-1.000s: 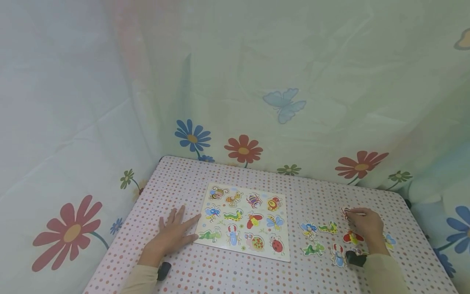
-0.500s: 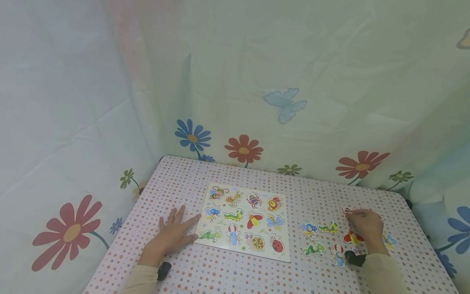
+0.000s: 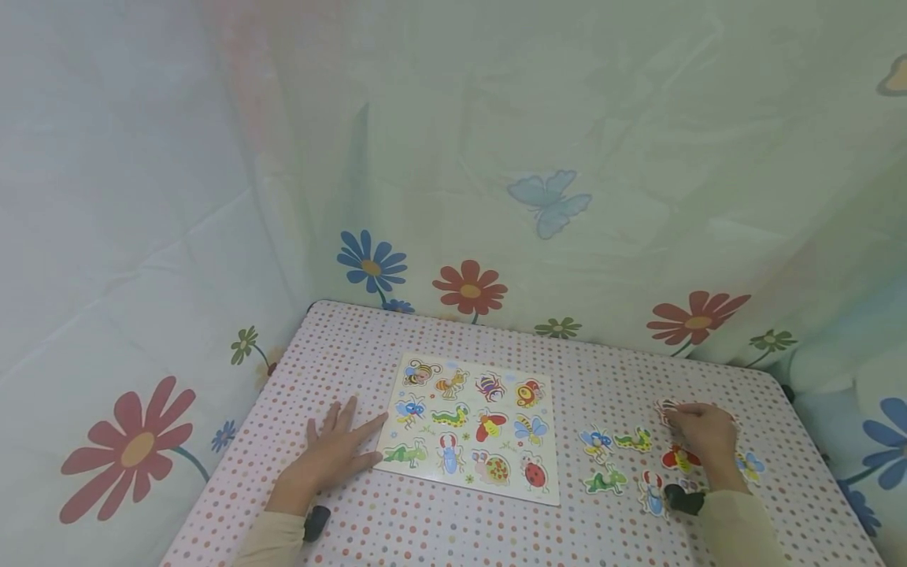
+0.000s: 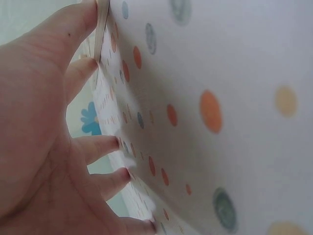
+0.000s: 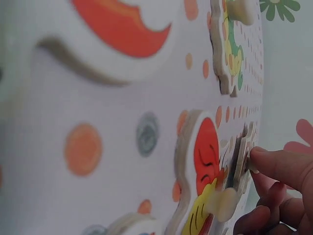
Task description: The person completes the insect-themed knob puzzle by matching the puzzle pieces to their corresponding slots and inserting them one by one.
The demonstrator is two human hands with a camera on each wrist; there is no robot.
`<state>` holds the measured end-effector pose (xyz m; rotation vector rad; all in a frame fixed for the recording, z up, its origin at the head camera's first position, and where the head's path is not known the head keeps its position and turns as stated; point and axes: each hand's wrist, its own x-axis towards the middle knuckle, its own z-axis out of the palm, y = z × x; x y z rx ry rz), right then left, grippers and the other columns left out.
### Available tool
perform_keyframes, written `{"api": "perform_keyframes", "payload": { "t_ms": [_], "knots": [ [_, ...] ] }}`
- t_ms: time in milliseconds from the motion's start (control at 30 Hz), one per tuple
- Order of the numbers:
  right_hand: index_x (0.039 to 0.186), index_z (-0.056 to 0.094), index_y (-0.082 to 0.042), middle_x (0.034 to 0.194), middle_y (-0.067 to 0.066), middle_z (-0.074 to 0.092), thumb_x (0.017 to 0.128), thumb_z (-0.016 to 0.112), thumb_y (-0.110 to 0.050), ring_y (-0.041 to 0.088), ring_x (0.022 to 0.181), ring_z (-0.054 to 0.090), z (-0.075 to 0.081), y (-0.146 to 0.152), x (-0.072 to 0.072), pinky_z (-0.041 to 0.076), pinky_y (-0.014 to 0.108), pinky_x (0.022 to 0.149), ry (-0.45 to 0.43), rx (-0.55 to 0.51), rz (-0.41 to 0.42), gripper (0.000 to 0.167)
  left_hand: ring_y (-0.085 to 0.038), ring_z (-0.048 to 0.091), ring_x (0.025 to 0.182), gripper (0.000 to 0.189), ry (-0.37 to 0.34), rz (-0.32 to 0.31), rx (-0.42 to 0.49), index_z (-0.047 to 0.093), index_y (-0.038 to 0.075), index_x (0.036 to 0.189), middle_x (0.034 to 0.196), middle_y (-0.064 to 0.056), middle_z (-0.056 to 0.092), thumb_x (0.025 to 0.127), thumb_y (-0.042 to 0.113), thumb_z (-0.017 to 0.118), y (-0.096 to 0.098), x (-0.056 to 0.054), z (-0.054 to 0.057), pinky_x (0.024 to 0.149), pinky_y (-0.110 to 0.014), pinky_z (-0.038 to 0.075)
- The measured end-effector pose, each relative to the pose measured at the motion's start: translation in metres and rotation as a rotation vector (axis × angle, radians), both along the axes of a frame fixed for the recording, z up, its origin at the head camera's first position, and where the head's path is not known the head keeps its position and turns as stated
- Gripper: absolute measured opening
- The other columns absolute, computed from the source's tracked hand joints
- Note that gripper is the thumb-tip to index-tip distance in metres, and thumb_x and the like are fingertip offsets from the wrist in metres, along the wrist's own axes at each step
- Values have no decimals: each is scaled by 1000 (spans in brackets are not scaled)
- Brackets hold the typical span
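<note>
My left hand point(image 3: 331, 450) lies spread on the table left of the puzzle board point(image 3: 510, 490), which shows several rows of insect pictures. In the left wrist view, the thumb and a fingertip touch the board's edge point(image 4: 102, 29), while the other fingertips rest on the dotted cloth. At the right, my right hand point(image 3: 708, 437) pinches the small knob of an insect puzzle piece point(image 5: 242, 156) between thumb and finger. Most of that piece is hidden by the fingers in the head view. Close below it lies a red-winged, yellow-bodied insect piece point(image 5: 203, 171) with its knob up.
Around the right hand lie a caterpillar piece point(image 3: 633, 439), a blue mosquito piece point(image 3: 597, 443), a grasshopper piece point(image 3: 605, 479), a stag beetle piece point(image 3: 653, 494) and a blue-winged piece point(image 3: 751, 466). The dotted table point(image 3: 340, 339) meets a flower-printed curtain point(image 3: 439, 197) at the back.
The right hand has shifted very slightly left, still pinching the knob. My left hand and the puzzle board stay in place.
</note>
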<state>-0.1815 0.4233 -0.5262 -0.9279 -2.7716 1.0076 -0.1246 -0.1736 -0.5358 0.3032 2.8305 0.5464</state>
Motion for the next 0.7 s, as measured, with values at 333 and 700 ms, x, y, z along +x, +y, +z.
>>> {"api": "perform_keyframes", "payload": {
  "t_ms": [333, 700],
  "knots": [
    [117, 62, 11, 121, 33, 54, 95, 67, -25, 46, 105, 49, -2, -6, -3, 45, 50, 74, 14, -6, 85, 42, -50, 3, 147, 63, 15, -1, 3, 43, 34, 153, 165, -22, 8, 95, 46, 64, 0, 1, -1, 108, -78, 0],
    [121, 58, 11, 116, 34, 57, 96, 65, -25, 41, 96, 55, 10, -37, 0, 48, 39, 64, 26, -26, 134, 44, -50, 3, 147, 63, 12, 0, 10, 42, 34, 153, 165, -22, 9, 95, 45, 64, 0, 1, 0, 108, -78, 0]
  ]
}}
